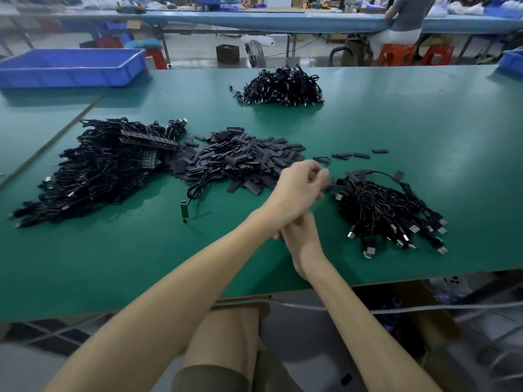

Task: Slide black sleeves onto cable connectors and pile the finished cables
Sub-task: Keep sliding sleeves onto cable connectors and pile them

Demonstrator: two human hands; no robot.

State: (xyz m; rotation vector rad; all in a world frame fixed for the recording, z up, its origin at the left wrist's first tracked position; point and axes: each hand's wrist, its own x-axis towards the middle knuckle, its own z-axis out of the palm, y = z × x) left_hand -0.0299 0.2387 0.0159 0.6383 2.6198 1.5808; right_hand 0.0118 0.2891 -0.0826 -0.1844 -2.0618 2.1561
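Note:
A heap of flat black sleeves [237, 162] lies in the middle of the green table [424, 131]. To its left spreads a big tangle of black cables [99, 171]. On the right sits a smaller pile of cables [387, 210] with bare metal plugs pointing at me. My left hand [297, 190] reaches across my right wrist to that pile's left edge, its fingertips pinched on a dark cable end. My right hand [301, 236] lies under the left wrist, its fingers hidden. A single cable with a green connector [184, 206] lies loose in front of the sleeves.
A third cable pile [283, 86] sits far back at centre. A blue crate [70, 66] stands at the back left, with another blue bin [512, 62] at the right edge. A few stray sleeves [360, 155] lie right of the heap. A person [407, 18] sits at the bench beyond.

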